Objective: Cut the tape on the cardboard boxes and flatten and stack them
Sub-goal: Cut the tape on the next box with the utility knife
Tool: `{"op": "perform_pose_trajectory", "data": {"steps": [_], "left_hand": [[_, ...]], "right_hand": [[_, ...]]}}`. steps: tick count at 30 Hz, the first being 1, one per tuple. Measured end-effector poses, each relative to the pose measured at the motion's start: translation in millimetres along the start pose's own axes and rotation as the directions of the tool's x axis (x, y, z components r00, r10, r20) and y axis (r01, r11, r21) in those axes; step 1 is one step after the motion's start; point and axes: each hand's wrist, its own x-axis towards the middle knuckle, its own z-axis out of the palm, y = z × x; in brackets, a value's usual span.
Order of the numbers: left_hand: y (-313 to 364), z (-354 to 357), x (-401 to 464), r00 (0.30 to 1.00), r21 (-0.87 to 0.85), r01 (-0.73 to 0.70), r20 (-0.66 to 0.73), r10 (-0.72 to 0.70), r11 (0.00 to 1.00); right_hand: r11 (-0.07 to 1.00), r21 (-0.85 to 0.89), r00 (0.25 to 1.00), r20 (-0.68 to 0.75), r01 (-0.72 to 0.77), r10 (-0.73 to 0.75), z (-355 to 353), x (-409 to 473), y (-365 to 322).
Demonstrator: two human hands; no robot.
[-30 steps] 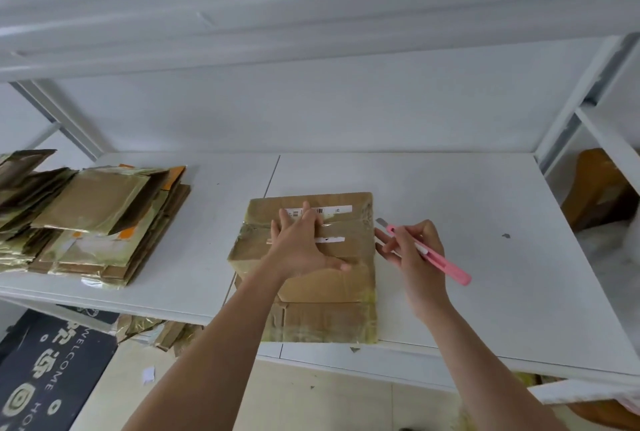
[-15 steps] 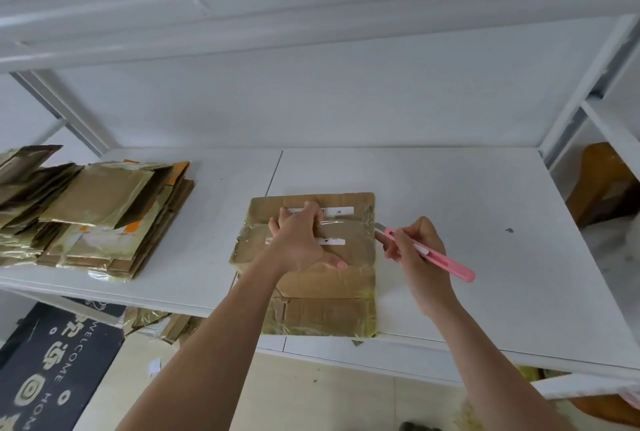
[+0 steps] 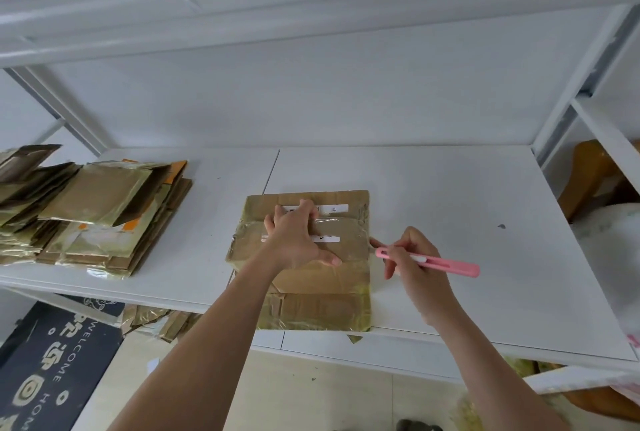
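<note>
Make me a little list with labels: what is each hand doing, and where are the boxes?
left hand: presses flat on the taped box
right hand: holds pink cutter at the box's right edge
box place: white shelf, near front edge
flattened boxes: stacked on the shelf's left
</note>
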Motion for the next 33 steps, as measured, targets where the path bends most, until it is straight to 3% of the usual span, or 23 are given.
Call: {"op": "perform_pose_trajectory", "data": {"steps": [4, 11, 15, 23, 33], "left_hand": [[0.9, -0.7, 0.1, 1.0, -0.006, 0.011, 0.003, -0.011, 1.0], [3.1, -2.0, -1.8, 1.0, 0.004, -0.021, -0.014, 0.021, 1.0], [3.8, -1.9, -0.7, 1.0, -0.011, -0.006, -0.009, 0.006, 1.0], [4.7, -3.3, -2.1, 1.0, -0.011, -0.011, 0.01, 0.011, 1.0], [4.4, -2.2, -3.6, 1.0, -0.022, -0.002, 0.002, 0.002, 1.0]], "right_hand": [[0.996, -0.014, 0.991, -0.1, 0.087, -0.088, -8.3, 13.7, -2.2], [0.943, -0.233, 0.971, 0.055, 0.239, -0.233, -1.6, 29.7, -2.8], [0.919, -0.286, 0.96, 0.138, 0.273, -0.242, -10.0, 26.1, -2.0], [0.945, -0.227, 0.971, 0.006, 0.234, -0.239, -8.0, 25.9, -0.2], [0.902, -0.319, 0.955, 0.158, 0.289, -0.25, -3.3, 26.0, -5.3]]}}
